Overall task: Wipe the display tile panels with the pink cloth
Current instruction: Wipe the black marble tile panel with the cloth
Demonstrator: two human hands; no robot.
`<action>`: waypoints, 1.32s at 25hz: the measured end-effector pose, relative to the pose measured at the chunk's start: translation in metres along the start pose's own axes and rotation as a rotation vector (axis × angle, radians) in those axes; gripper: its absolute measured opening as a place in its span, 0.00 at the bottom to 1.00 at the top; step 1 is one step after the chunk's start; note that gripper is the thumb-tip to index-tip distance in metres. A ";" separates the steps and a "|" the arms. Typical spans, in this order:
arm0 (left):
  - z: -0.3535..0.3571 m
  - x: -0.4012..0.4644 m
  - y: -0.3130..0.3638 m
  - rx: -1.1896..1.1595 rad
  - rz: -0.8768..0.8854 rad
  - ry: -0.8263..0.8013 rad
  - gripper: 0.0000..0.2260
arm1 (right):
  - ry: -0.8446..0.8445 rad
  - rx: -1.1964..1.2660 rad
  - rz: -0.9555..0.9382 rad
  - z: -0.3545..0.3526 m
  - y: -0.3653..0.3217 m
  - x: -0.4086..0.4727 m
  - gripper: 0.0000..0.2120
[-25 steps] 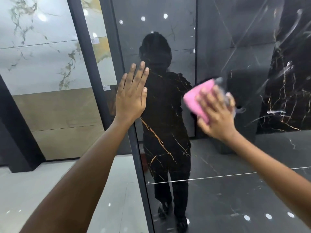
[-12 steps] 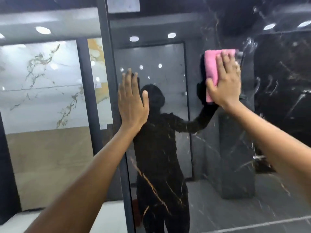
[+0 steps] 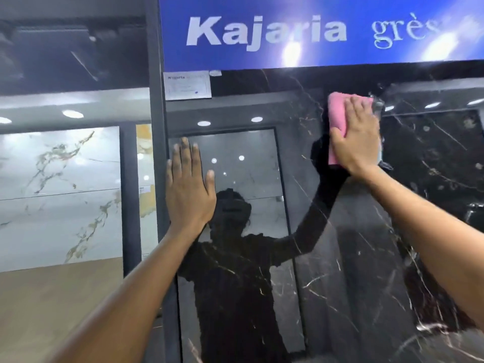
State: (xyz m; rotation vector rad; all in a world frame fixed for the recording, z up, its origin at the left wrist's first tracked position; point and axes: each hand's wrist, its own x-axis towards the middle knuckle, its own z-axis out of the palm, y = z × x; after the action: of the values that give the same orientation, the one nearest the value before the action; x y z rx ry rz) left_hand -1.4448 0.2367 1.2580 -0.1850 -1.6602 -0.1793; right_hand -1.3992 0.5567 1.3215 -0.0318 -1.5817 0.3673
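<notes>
A glossy black marble tile panel (image 3: pixel 366 258) with thin white and gold veins fills the right and centre of the view. My right hand (image 3: pixel 357 137) presses the folded pink cloth (image 3: pixel 336 113) flat against the panel's upper part, just under the blue sign, with straight fingers spread over the cloth. My left hand (image 3: pixel 188 187) lies flat on the panel's left edge beside the dark frame post, fingers straight and pointing up. The panel mirrors my raised arm and body.
A blue brand sign (image 3: pixel 314 30) runs above the panel. A small label sticker (image 3: pixel 187 85) sits at the panel's top left corner. A dark frame post (image 3: pixel 157 153) borders the panel. White marble and beige display panels (image 3: pixel 60 192) stand behind at left.
My right hand has carried the pink cloth up the panel from mid height to just under the blue sign. The view has tilted upward. My left hand has stayed flat on the panel's left edge.
</notes>
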 end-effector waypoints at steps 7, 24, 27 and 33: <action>0.002 -0.001 -0.003 -0.014 0.014 0.029 0.29 | -0.136 -0.101 -1.100 0.031 -0.039 -0.051 0.30; 0.007 -0.001 -0.001 -0.052 0.017 0.075 0.28 | -0.173 0.078 -0.073 0.013 -0.146 0.052 0.31; 0.007 -0.003 -0.002 -0.067 0.013 0.078 0.28 | -0.377 -0.083 -0.689 0.034 -0.162 0.023 0.35; 0.003 0.006 -0.003 -0.071 0.022 0.033 0.27 | -0.049 -0.069 0.090 0.016 -0.070 0.034 0.31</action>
State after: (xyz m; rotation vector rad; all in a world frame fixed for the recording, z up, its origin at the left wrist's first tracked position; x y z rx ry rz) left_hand -1.4489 0.2348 1.2640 -0.2523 -1.6190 -0.2240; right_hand -1.4025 0.4957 1.3720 -0.1489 -1.6444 0.3861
